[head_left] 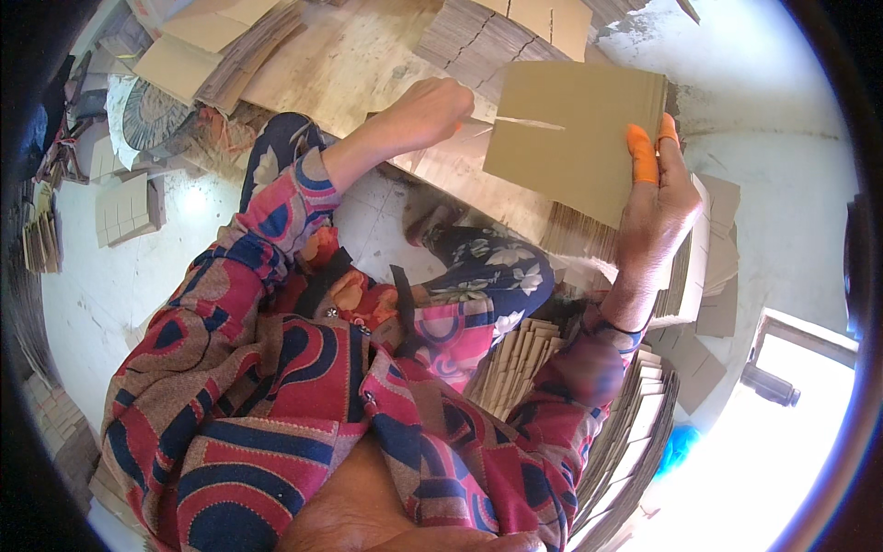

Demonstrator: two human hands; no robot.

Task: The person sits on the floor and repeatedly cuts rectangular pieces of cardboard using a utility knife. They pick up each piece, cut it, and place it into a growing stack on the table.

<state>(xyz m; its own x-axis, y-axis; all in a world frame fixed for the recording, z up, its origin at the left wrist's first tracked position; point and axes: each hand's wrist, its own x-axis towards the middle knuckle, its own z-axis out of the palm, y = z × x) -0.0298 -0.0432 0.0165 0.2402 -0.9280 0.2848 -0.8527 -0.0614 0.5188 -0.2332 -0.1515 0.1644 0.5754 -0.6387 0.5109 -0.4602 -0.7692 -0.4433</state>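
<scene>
A person sits in the middle of the frame in a red, blue and brown patterned top, with flowered trousers below the hands.

The left hand (428, 112), upper middle of the frame, is closed in a fist around a thin blade (515, 122). The blade lies flat across the cardboard sheet (575, 138) and its tip points to the right.

The right hand (658, 207), at the right of the frame, grips the lower right edge of the sheet. Its fingers are pressed against the card. Two of its fingertips wear orange finger covers (642, 152).

The cardboard sheet is plain brown and nearly square. It is held up in the air between the two hands, in the upper right part of the frame.

Under the right arm stands a tall stack of cardboard pieces (635, 419), at the lower right. More cardboard piles (501, 37) lie along the top of the frame. A small pile of cut squares (124, 210) sits on the pale floor (110, 285) at the left.
</scene>
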